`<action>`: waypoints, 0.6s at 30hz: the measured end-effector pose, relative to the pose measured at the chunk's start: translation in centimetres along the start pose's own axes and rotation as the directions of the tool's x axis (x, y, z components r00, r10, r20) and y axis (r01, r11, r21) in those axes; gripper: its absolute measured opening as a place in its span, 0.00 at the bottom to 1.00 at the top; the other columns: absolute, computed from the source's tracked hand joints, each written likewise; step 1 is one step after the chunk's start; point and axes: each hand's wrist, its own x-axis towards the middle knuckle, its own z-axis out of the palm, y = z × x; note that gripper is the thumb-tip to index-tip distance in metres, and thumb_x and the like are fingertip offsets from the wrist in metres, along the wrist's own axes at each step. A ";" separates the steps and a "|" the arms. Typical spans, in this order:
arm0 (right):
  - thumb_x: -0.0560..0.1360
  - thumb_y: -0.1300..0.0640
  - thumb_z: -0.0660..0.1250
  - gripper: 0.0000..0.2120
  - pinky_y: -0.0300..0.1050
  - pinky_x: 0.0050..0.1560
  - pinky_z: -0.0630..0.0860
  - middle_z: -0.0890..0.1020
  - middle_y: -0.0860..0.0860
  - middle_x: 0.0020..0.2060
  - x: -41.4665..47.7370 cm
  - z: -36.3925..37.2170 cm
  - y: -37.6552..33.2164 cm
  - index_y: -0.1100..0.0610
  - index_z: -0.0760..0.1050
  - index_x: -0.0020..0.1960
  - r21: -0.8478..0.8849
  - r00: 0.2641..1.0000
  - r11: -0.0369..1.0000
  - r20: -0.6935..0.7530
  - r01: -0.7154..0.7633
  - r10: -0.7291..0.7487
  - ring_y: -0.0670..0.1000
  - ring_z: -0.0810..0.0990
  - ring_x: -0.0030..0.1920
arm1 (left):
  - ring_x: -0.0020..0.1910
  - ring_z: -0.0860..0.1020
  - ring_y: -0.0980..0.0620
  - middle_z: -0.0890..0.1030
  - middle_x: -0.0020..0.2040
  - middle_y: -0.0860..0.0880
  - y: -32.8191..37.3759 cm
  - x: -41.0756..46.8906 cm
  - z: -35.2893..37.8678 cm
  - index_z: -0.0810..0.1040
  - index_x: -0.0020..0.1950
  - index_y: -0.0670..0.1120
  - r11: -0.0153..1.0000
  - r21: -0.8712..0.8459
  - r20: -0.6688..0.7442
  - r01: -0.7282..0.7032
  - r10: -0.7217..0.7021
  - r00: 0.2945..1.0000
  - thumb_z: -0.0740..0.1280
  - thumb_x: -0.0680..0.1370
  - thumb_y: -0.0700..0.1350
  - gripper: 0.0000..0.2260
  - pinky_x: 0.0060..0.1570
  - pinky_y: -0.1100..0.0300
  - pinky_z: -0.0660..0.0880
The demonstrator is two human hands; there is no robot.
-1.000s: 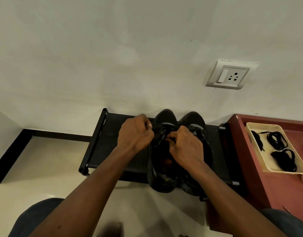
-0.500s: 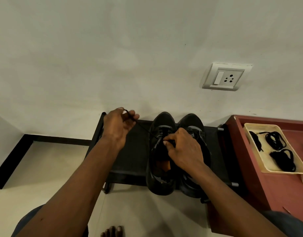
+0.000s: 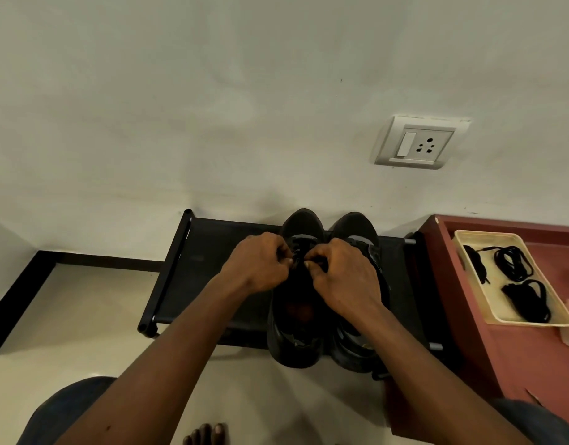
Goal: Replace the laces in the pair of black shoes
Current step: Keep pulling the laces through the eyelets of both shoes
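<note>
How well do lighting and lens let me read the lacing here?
Head view: dim light, no glare; black shoes blend into the black rack, so the lace pinched by left hand and right hand barely shows. Head view: wide-angle skews the wall socket.

Socket (image 3: 419, 142) up on the wall, black rack (image 3: 196, 268) below it, red table (image 3: 517, 364) right beside, cream tray (image 3: 530, 323) on top.

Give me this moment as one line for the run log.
left hand: pinches lace | right hand: pinches lace | shoe: on rack, beside other shoe | spare laces: in tray
</note>
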 end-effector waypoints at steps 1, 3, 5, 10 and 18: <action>0.79 0.46 0.70 0.08 0.43 0.52 0.74 0.74 0.40 0.48 0.0 -0.1 0.0 0.45 0.83 0.57 0.002 1.000 1.000 -0.005 0.001 -0.001 0.42 0.74 0.48 | 0.44 0.79 0.56 0.81 0.44 0.55 -0.1 0.1 0.0 0.79 0.49 0.55 1.000 0.010 0.018 0.007 -0.007 1.000 0.69 0.80 0.49 0.01 0.44 0.60 0.74; 0.79 0.47 0.71 0.08 0.43 0.51 0.74 0.75 0.40 0.48 -0.1 -0.2 -0.1 0.45 0.83 0.57 0.005 1.000 1.000 -0.006 -0.002 0.002 0.45 0.77 0.50 | 0.43 0.79 0.56 0.81 0.44 0.54 -0.3 0.0 0.1 0.79 0.50 0.54 1.000 0.013 0.052 0.014 -0.015 0.999 0.68 0.81 0.49 0.01 0.41 0.61 0.73; 0.79 0.47 0.71 0.08 0.43 0.50 0.73 0.78 0.42 0.50 -0.1 -0.2 -0.3 0.45 0.83 0.57 -0.004 1.000 1.000 -0.004 -0.007 0.007 0.46 0.78 0.51 | 0.41 0.79 0.56 0.80 0.43 0.53 -0.4 0.0 0.2 0.77 0.50 0.53 1.000 0.009 0.049 0.020 -0.020 0.999 0.66 0.82 0.48 0.02 0.38 0.61 0.71; 0.80 0.47 0.70 0.08 0.41 0.48 0.69 0.81 0.42 0.50 -0.2 -0.4 -0.5 0.44 0.84 0.58 -0.048 1.000 0.999 -0.027 -0.018 0.017 0.47 0.80 0.51 | 0.43 0.78 0.52 0.80 0.44 0.54 -0.8 0.2 -0.7 0.76 0.51 0.52 0.995 -0.096 -0.256 0.033 -0.057 0.965 0.61 0.83 0.51 0.06 0.42 0.54 0.71; 0.81 0.47 0.69 0.08 0.40 0.48 0.68 0.78 0.41 0.50 -0.3 -0.3 -0.5 0.44 0.84 0.57 -0.067 0.999 0.997 -0.027 -0.035 0.033 0.46 0.79 0.51 | 0.44 0.78 0.51 0.80 0.43 0.52 -2.1 0.9 -5.2 0.77 0.49 0.47 0.491 -0.861 -0.405 -0.129 -0.512 0.758 0.59 0.85 0.44 0.09 0.41 0.54 0.76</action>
